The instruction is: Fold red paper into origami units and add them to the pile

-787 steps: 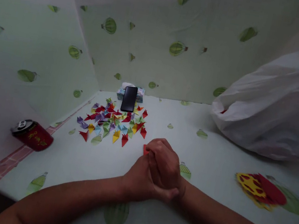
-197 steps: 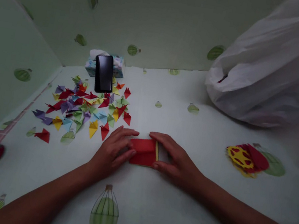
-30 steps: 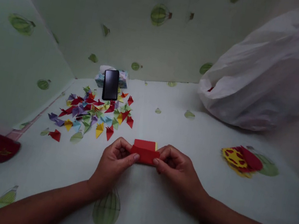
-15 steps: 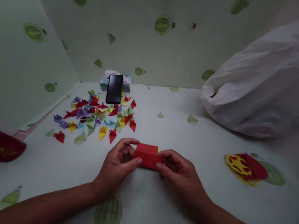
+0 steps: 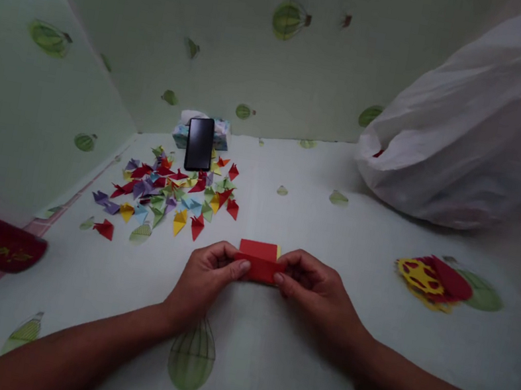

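A small piece of folded red paper (image 5: pixel 257 260) is held between my two hands, with a crease running across it and a thin yellow edge showing at its right. My left hand (image 5: pixel 211 274) pinches its left end, thumb on the front. At the other end, my right hand (image 5: pixel 308 284) grips it the same way, its fingers curled behind. Beyond my left hand lies a spread of small folded paper pieces (image 5: pixel 160 194) in red, yellow, purple, green and blue.
A black phone (image 5: pixel 199 144) leans on a tissue box (image 5: pixel 221 135) at the back. On the left lies a red drink can (image 5: pixel 4 245). A white plastic bag (image 5: pixel 451 141) bulges at the right, behind red and yellow paper cut-outs (image 5: pixel 426 283).
The red paper's lower strip looks narrower, and my left fingers have closed in behind it. The whole view has tilted slightly, shifting the surroundings upward.
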`<move>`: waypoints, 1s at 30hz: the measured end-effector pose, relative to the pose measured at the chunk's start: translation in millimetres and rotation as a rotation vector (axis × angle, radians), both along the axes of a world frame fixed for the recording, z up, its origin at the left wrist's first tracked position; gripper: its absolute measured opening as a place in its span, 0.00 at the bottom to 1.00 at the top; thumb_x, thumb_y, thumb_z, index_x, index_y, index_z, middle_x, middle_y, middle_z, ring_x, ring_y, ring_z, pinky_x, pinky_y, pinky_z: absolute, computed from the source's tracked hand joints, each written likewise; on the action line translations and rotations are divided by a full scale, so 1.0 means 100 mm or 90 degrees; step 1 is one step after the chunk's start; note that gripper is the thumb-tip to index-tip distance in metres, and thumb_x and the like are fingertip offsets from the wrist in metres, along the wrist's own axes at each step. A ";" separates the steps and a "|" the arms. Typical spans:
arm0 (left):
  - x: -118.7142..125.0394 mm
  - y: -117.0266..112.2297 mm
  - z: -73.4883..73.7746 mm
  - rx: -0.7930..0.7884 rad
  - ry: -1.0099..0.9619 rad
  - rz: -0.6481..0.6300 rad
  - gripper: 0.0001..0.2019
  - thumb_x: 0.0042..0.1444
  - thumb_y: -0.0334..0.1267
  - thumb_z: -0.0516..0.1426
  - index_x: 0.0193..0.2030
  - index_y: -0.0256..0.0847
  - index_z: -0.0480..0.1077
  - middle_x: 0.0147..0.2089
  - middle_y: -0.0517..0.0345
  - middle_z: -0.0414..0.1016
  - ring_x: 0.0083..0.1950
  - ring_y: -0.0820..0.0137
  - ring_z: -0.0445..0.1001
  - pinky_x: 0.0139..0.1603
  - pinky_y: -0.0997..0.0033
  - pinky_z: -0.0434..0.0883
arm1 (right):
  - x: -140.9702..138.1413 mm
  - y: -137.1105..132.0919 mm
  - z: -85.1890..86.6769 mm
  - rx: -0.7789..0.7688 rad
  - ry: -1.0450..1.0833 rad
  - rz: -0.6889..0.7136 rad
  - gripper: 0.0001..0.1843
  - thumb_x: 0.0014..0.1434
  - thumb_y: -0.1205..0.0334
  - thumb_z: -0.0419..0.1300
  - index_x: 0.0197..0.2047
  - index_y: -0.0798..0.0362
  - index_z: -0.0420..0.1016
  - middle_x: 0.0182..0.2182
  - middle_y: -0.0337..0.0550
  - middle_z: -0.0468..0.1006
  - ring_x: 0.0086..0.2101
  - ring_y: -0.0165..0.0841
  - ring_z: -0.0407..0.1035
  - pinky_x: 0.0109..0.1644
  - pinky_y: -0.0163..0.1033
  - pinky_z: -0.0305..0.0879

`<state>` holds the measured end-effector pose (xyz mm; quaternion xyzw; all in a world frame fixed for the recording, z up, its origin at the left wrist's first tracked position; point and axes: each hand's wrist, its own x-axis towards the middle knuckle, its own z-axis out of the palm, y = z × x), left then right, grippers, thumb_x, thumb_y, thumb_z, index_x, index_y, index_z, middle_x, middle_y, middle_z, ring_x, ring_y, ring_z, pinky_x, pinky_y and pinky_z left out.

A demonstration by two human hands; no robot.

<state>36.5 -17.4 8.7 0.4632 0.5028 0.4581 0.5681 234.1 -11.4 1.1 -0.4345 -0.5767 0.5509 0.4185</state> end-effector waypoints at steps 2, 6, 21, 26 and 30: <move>0.00 0.00 -0.01 -0.007 0.005 0.005 0.11 0.51 0.41 0.67 0.28 0.37 0.73 0.26 0.61 0.75 0.29 0.74 0.70 0.34 0.74 0.67 | 0.00 0.00 -0.01 -0.004 0.000 -0.004 0.05 0.56 0.60 0.63 0.33 0.52 0.72 0.24 0.34 0.68 0.27 0.29 0.61 0.31 0.36 0.57; 0.00 0.00 -0.03 -0.018 0.007 0.012 0.10 0.50 0.41 0.67 0.28 0.37 0.74 0.27 0.60 0.75 0.29 0.74 0.70 0.34 0.74 0.66 | 0.00 0.01 -0.01 -0.027 0.003 -0.006 0.07 0.55 0.59 0.64 0.33 0.51 0.71 0.24 0.34 0.68 0.27 0.29 0.61 0.31 0.36 0.57; 0.00 -0.02 -0.06 -0.020 -0.006 -0.003 0.09 0.51 0.40 0.67 0.30 0.38 0.74 0.28 0.61 0.76 0.31 0.74 0.70 0.36 0.74 0.66 | 0.00 0.00 -0.02 -0.078 0.022 -0.005 0.10 0.57 0.56 0.65 0.31 0.53 0.71 0.23 0.33 0.68 0.25 0.27 0.60 0.30 0.35 0.55; -0.01 -0.02 -0.06 0.008 0.035 -0.007 0.10 0.55 0.42 0.65 0.30 0.37 0.75 0.28 0.61 0.74 0.31 0.74 0.68 0.35 0.74 0.65 | 0.00 0.00 0.01 -0.068 0.014 -0.010 0.10 0.57 0.57 0.64 0.30 0.53 0.70 0.23 0.33 0.68 0.26 0.27 0.60 0.31 0.35 0.55; -0.02 0.00 -0.06 0.016 0.044 -0.004 0.10 0.55 0.42 0.65 0.30 0.37 0.75 0.28 0.61 0.75 0.32 0.74 0.68 0.36 0.74 0.65 | 0.00 0.01 0.00 -0.060 0.014 -0.007 0.10 0.57 0.57 0.64 0.31 0.53 0.70 0.23 0.33 0.67 0.26 0.27 0.60 0.31 0.35 0.55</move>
